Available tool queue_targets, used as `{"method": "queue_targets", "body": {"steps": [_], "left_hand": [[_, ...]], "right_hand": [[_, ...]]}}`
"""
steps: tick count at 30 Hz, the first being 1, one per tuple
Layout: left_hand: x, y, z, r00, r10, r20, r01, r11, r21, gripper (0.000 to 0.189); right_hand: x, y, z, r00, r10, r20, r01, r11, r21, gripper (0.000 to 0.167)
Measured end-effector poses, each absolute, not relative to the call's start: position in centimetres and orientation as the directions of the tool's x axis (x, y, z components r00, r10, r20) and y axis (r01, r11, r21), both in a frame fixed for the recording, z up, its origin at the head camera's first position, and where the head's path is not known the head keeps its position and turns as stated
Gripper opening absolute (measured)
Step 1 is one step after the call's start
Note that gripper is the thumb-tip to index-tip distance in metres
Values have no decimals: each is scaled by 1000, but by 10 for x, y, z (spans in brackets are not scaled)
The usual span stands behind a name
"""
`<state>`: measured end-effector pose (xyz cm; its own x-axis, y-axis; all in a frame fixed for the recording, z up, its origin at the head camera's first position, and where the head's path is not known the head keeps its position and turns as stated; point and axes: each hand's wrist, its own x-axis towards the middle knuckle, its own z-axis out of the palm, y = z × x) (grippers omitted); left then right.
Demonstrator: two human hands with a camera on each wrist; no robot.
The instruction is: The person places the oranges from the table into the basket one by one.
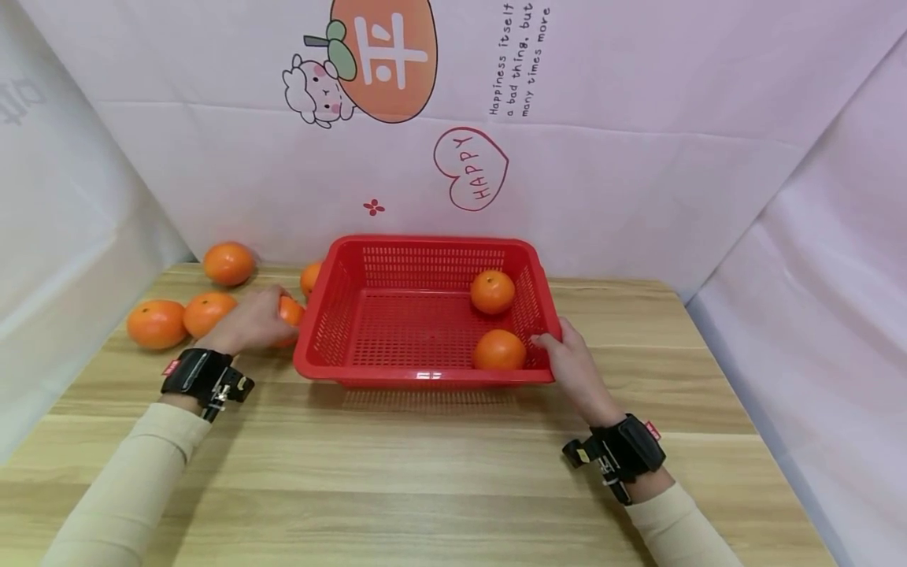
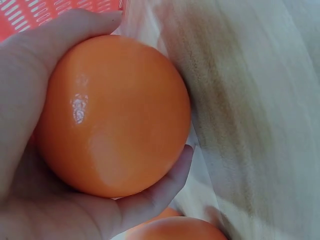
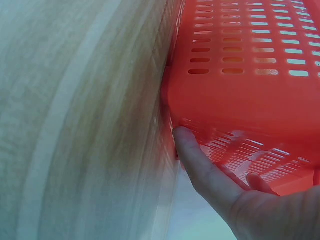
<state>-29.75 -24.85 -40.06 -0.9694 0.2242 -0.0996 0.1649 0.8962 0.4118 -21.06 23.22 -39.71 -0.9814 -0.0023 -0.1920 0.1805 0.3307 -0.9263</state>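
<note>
My left hand (image 1: 257,319) curls its thumb and fingers round an orange (image 2: 115,117) just outside the left side of the red plastic basket (image 1: 425,376). Much of that fruit is covered by the hand in the head view. On the opposite side, my right hand (image 1: 575,370) grips the basket's right rim, thumb over the edge and fingers along the outer wall (image 3: 240,100). Inside the basket, towards its right end, sit two oranges, a back orange (image 1: 492,291) and a front orange (image 1: 499,350).
Left of the basket, more oranges lie on the wooden table (image 1: 425,488): a far one (image 1: 229,263), a left one (image 1: 156,324), one beside the left hand (image 1: 209,313), and one partly behind the basket (image 1: 310,277). A printed white cloth (image 1: 602,189) hangs behind the table.
</note>
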Motion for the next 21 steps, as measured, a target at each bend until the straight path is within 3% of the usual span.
{"method": "queue_targets", "body": {"steps": [21], "left_hand": [[-298, -248, -386, -978, 197, -65, 153, 898, 411, 65]], "right_hand": [[-210, 232, -396, -982, 4, -191, 181, 340, -923, 51]]}}
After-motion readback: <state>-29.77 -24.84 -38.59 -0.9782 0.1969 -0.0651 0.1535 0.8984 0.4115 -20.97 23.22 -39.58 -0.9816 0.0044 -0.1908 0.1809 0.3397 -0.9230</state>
